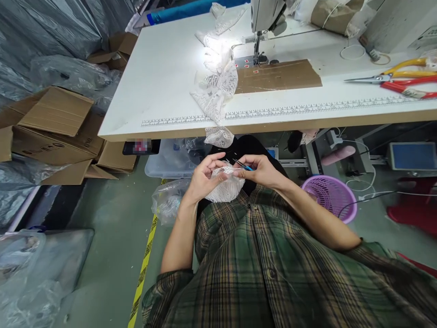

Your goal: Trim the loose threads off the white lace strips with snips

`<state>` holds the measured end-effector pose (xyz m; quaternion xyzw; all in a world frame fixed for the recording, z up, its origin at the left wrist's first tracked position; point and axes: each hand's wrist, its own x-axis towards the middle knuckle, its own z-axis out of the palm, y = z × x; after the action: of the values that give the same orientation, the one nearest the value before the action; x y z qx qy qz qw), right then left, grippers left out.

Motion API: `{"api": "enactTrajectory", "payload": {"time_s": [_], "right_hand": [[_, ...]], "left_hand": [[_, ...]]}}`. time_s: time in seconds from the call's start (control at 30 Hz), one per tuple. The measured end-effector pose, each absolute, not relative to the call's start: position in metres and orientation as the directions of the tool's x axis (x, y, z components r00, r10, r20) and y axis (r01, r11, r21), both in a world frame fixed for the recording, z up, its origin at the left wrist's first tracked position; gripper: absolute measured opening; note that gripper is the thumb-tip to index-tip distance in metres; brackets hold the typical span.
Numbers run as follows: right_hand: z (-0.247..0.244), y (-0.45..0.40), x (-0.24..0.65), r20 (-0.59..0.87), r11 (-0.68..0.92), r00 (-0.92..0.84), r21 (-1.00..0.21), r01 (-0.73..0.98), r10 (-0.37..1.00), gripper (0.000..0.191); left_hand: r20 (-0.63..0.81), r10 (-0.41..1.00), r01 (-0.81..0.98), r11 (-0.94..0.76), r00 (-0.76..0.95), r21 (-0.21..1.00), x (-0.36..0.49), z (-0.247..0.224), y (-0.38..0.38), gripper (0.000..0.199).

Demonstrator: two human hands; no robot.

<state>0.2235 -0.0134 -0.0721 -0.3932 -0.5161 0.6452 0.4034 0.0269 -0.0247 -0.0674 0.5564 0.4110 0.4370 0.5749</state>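
Left grip (204,177) clamped on lace (223,191), right grip (258,170) on snips (248,168), whitish contents (15,257) in tub (30,233)

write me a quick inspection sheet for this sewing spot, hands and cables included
surface: white table, ruler scale along the front edge, sewing machine mounted
things in hand: white lace piece, blue-handled tool
clutter: lace strip hanging over the front edge, brown sheet, tool with red and yellow handles
hands: left hand pinches the lace piece, right hand holds the blue-handled tool
cables: white cable trailing at the right
surroundings: open cardboard boxes left, purple basket right, yellow-black floor tape
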Motion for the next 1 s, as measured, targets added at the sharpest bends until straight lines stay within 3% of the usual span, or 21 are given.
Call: {"api": "enactTrajectory", "payload": {"time_s": [0.13, 0.33, 0.47, 0.63, 0.77, 1.0], "right_hand": [[-0.097, -0.018, 0.221, -0.256, -0.313, -0.362, -0.943, -0.109, 0.896, 0.047], [-0.116, -0.014, 0.227, -0.326, -0.372, -0.342, -0.925, -0.078, 0.882, 0.048], [-0.112, -0.004, 0.231, -0.253, -0.272, -0.384, -0.962, 0.005, 0.888, 0.04], [-0.109, 0.003, 0.234, -0.003, 0.008, -0.478, -1.0, 0.02, 0.878, 0.023], [-0.108, 0.007, 0.237, 0.119, 0.21, -0.475, -0.967, 0.144, 0.872, 0.019], [-0.103, 0.004, 0.236, 0.131, 0.233, -0.451, -0.956, 0.178, 0.883, 0.021]], "left_hand": [[-0.033, 0.987, -0.023, 0.037, 0.159, 0.999, 0.035, -0.088, -0.03, 0.052], [-0.177, 0.943, 0.036, 0.174, 0.28, 0.984, 0.032, -0.101, -0.031, 0.063], [-0.21, 0.928, 0.085, 0.193, 0.307, 0.978, 0.031, -0.098, -0.024, 0.067], [-0.292, 0.905, 0.009, 0.305, 0.31, 0.952, 0.034, -0.098, -0.012, 0.075], [-0.33, 0.885, -0.063, 0.369, 0.328, 0.927, 0.035, -0.095, -0.007, 0.079], [-0.359, 0.878, -0.129, 0.415, 0.316, 0.901, 0.039, -0.08, -0.008, 0.07]]}}
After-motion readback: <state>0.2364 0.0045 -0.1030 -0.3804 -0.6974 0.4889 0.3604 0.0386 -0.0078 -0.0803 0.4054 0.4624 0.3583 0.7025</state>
